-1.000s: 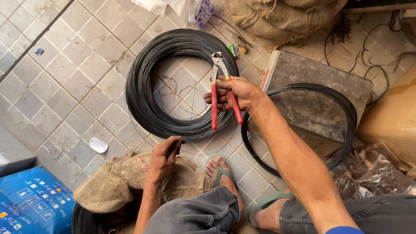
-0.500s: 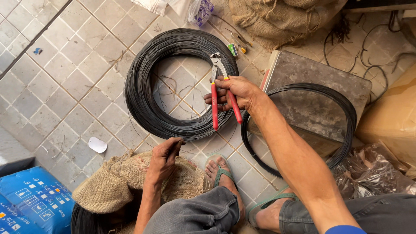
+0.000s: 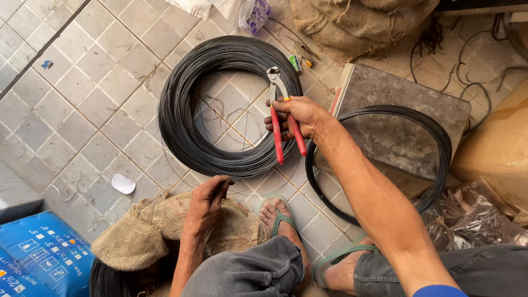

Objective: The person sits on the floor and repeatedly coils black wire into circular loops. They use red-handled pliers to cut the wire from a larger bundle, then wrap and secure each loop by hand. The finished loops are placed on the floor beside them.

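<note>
Underfoot, grey tiled floor [image 3: 82,104], dusty, with bits of stray wire on it. Big coil of dark wire [image 3: 187,126] lies flat on the tiles, centre of view. Second, thinner wire ring [image 3: 440,148] to its right, resting partly on a grey stone slab [image 3: 401,104] and partly on the floor. Burlap sack [image 3: 143,231] bunched at lower left, beside the person's knee; another burlap heap [image 3: 352,22] at the top. Blue printed box [image 3: 38,258] in the lower left corner. Crumpled clear plastic [image 3: 473,220] at lower right.

Right hand [image 3: 297,116] is over the near edge of the big coil, fingers clenched round a pair of pincers [image 3: 280,121] with red handles; steel head points away from the person, up over the coil's inner rim. Left hand [image 3: 208,199] sits lower, at the sack's edge just below the big coil, fingers curled and pinched together at a thin strand of wire; whether the strand is truly gripped I cannot tell. Feet in green sandals [image 3: 280,220] planted between the two arms. Small white oval scrap [image 3: 123,183] on the tiles, left of the sack.
</note>
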